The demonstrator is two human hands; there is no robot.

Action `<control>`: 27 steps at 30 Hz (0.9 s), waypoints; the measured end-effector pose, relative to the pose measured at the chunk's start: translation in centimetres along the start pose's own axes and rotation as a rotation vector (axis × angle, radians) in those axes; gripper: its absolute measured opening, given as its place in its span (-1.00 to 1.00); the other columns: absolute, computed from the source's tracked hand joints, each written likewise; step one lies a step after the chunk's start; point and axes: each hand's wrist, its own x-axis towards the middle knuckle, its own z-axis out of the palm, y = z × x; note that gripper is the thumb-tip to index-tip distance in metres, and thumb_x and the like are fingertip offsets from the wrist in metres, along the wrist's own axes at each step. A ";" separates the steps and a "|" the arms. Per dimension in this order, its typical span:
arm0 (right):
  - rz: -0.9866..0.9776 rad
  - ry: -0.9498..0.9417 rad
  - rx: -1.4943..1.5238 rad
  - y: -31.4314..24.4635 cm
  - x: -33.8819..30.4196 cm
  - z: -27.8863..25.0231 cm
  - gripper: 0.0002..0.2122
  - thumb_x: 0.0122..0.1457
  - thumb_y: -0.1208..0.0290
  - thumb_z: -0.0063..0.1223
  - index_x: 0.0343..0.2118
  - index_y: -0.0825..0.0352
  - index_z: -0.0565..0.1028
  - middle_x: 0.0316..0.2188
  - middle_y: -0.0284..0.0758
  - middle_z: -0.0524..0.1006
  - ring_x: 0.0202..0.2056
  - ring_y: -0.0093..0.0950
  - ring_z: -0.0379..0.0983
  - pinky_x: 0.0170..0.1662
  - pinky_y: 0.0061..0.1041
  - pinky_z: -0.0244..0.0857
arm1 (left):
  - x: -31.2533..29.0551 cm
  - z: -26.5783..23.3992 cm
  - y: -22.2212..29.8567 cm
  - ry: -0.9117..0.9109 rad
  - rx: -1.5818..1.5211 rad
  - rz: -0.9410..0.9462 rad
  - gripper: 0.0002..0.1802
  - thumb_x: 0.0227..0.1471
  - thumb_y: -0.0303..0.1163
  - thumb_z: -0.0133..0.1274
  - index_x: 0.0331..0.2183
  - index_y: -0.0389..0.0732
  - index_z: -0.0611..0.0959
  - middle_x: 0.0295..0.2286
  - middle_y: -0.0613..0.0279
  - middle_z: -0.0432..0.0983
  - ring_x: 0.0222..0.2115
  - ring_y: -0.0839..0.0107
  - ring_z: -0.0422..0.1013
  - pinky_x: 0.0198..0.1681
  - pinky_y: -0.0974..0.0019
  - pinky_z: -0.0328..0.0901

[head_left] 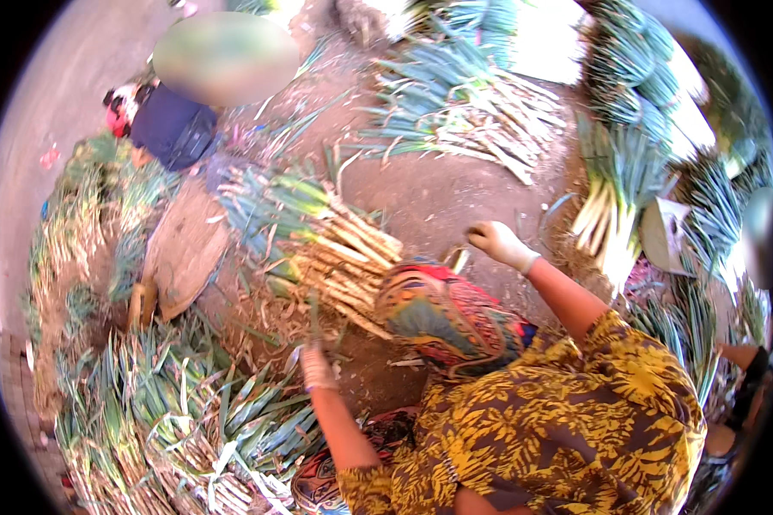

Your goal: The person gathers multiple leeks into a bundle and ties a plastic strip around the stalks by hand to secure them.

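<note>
The pile of leeks (348, 245) lies on the dirt floor (455, 193), left of the patterned cloth (447, 318) over the person's knee and between the two hands. Each stalk should be light, stiff along its pale shank but easily bruised or snapped, with limp leaves and perhaps slippery outer skins; the thick shank seems the surest hold, since leaves would likely tear. The shanks look straight, cream to tan and soil-marked, pointing right and near; the blue-green leaves fan to the far left, some yellowed. On the near side, the gloved left hand (318, 369) is partly curled; I cannot tell whether it grips anything. The gloved right hand (500, 244), right of the pile, is loosely curled, its grasp hidden.
</note>
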 end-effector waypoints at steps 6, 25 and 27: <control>-0.672 0.086 0.475 -20.0 -0.9 -2.4 -0.48 0.11 0.29 0.08 0.12 0.36 0.29 -0.02 -0.08 0.44 -0.09 -0.21 0.46 -0.04 -0.31 0.35 | -19.0 5.9 16.1 -0.482 -0.272 0.571 -0.77 0.16 -0.21 0.07 -0.44 -0.10 0.46 -0.70 0.55 0.14 -0.72 0.72 0.01 -0.69 0.58 -0.11; 0.245 -0.158 -0.284 19.1 -25.9 -17.3 -0.83 0.09 0.34 0.01 -0.32 0.32 0.51 -0.51 -0.27 0.52 -0.44 -0.36 0.48 -0.35 -0.38 0.35 | -14.1 7.1 18.5 -0.889 -0.763 0.248 -0.70 0.32 -0.30 -0.20 -0.48 -0.18 0.34 -0.64 0.41 0.08 -0.69 0.61 0.01 -0.64 0.49 0.00; 0.025 -0.697 -0.665 20.5 -31.3 -11.1 -0.78 0.03 0.45 0.00 -0.24 0.29 0.54 -0.41 -0.24 0.57 -0.34 -0.28 0.52 -0.25 -0.28 0.40 | -13.1 5.7 18.3 -0.806 -0.740 0.277 -0.64 0.32 -0.24 -0.20 -0.52 -0.17 0.33 -0.65 0.41 0.08 -0.68 0.60 0.02 -0.63 0.48 0.02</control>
